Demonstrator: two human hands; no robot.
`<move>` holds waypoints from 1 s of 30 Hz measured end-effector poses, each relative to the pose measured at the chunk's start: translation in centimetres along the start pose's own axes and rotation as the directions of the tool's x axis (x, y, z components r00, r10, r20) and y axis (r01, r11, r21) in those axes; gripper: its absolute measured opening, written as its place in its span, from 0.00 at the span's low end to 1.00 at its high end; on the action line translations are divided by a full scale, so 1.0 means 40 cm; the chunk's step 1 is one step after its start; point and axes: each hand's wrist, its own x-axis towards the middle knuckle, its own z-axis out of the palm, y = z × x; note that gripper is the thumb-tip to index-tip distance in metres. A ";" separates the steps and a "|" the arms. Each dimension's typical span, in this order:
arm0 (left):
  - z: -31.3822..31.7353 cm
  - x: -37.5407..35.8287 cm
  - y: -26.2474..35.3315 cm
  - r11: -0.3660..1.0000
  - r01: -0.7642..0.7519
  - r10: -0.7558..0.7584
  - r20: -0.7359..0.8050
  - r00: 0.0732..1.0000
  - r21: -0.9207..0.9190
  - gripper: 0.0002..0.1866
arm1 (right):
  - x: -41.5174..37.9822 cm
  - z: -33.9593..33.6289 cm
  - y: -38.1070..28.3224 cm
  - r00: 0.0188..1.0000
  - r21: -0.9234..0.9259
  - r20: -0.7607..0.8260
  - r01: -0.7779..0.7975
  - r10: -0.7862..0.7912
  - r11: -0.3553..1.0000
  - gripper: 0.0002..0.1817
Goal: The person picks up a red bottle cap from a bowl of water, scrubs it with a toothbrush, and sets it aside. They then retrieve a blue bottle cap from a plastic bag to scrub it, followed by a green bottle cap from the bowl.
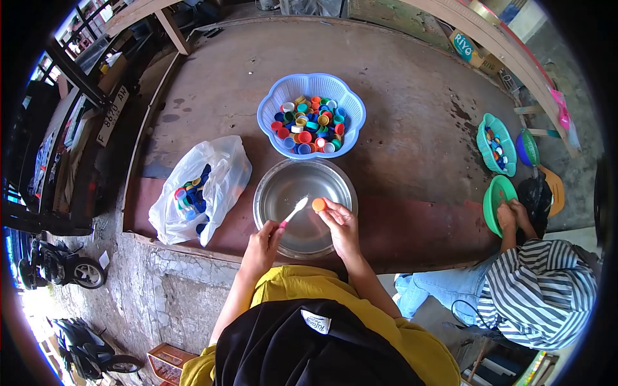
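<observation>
Over a metal basin of what looks like water, my left hand is closed round the handle of a toothbrush with white bristles and a pink handle. Between the fingertips of my right hand is an orange bottle cap, close beside the brush head but apart from it. Behind the basin stands a blue plastic basket filled with bottle caps of many colours. To the left, a white plastic bag holds more caps, many of them blue.
At right, a person in a striped top has both hands in a green basin. Past it are a teal basket with caps and a green and purple ball. The brown table has a raised left edge. Motorcycles stand at left.
</observation>
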 end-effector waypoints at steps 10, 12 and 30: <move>0.022 -0.012 -0.012 0.995 -0.034 0.040 0.067 0.997 -0.094 0.09 | -0.005 0.000 0.010 0.998 0.138 0.027 -0.055 0.051 0.989 0.16; 0.030 -0.012 -0.018 0.991 -0.032 0.036 0.028 0.999 -0.132 0.10 | -0.008 0.004 0.007 0.997 0.138 0.030 -0.070 0.066 0.988 0.16; 0.009 0.000 -0.035 1.000 0.000 0.000 -0.012 1.000 -0.028 0.10 | -0.020 0.022 -0.016 0.998 -0.137 0.051 -0.034 0.042 0.990 0.17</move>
